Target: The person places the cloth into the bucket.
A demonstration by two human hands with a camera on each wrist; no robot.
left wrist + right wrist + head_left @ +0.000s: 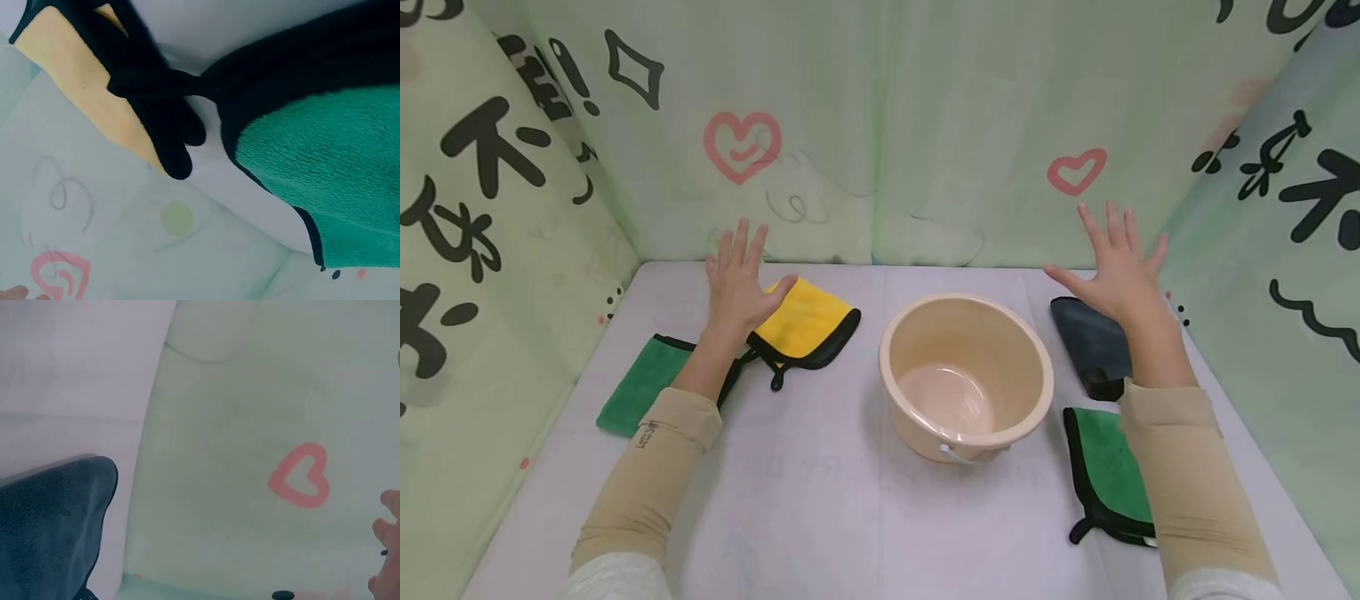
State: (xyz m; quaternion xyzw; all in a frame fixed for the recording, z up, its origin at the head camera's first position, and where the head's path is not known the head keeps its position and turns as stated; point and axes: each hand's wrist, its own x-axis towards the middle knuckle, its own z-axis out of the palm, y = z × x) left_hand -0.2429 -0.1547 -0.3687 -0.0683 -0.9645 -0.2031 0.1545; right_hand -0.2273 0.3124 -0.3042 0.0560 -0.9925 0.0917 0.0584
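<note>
My left hand (737,279) is raised with fingers straight and spread, holding nothing. Behind and below it lie a yellow cloth (805,321) and a green cloth (643,387), both black-edged with hanging loops; my forearm covers part of the green one. On the right, my right hand (1116,271) is likewise raised, its fingers fanned out. A dark blue-grey cloth (1086,342) lies beneath it, and another green cloth (1108,467) is partly hidden by the forearm. Between the hands stands a beige bucket (891,392), upright, nothing visible inside, its handle lowered at the front.
A white cloth-covered table (820,517) carries everything. Pale green curtains (955,100) with hearts and black lettering enclose its back and both sides, close behind the raised hands. In the left wrist view, a black loop (156,81) lies between the yellow and green cloths.
</note>
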